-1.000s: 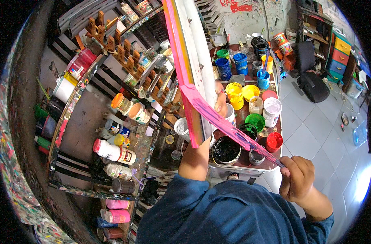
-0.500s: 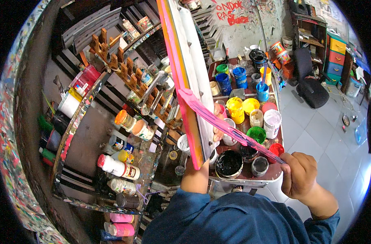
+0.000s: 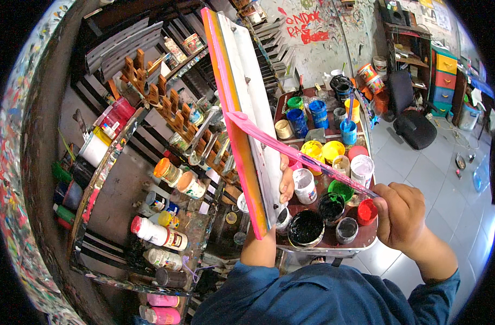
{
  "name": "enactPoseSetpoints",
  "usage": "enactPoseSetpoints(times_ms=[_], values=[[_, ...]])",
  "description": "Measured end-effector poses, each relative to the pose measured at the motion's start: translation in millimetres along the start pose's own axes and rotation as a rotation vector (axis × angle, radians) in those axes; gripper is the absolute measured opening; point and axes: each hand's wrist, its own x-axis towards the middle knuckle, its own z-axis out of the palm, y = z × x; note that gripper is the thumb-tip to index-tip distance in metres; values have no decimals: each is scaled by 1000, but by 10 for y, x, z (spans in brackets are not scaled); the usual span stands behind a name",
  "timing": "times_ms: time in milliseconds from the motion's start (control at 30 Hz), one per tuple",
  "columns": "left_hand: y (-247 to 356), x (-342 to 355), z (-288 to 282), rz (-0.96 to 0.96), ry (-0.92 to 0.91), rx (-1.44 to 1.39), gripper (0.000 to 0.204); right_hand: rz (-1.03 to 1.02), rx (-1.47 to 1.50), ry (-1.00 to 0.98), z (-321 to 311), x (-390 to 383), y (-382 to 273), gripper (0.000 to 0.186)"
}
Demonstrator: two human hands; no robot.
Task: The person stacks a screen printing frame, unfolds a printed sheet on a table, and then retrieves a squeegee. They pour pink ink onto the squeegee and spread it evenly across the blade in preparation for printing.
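Observation:
My left hand (image 3: 286,181) is wrapped around a long white squeegee (image 3: 251,95) and holds it tilted upright; most of that hand is hidden behind it. Bolts run along its body, and pink paint coats its orange-yellow blade edge. In my right hand (image 3: 400,216) is the thin end of a long spatula (image 3: 290,150) covered in pink paint. Its broad tip rests against the pink edge of the squeegee, about midway along. The spatula crosses in front of the paint pots.
A dark red table (image 3: 334,238) carries several open paint pots, among them a black one (image 3: 305,227) and a white one (image 3: 305,187). On the left, a rack (image 3: 95,173) holds bottles and jars. Farther right are an office chair (image 3: 412,122) and coloured drawers (image 3: 443,81).
The squeegee has come down and its whole top end now shows. Along its pink edge the spatula tip sits higher up than before. Both hands keep their grip.

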Motion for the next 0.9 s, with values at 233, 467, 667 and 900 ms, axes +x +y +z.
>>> enactPoseSetpoints(times_ms=[233, 467, 667, 900], values=[[-19, -58, 24, 23, 38, 1, 70, 21, -36, 20, 78, 73, 2, 17], [20, -68, 43, 36, 51, 12, 68, 9, -3, 15, 132, 136, 39, 17], [32, -97, 8, 29, 62, 8, 67, 7, -2, 66, 256, 210, 61, 17], [61, -147, 31, 29, 81, 6, 65, -1, -3, 85, 334, 312, 135, 15]])
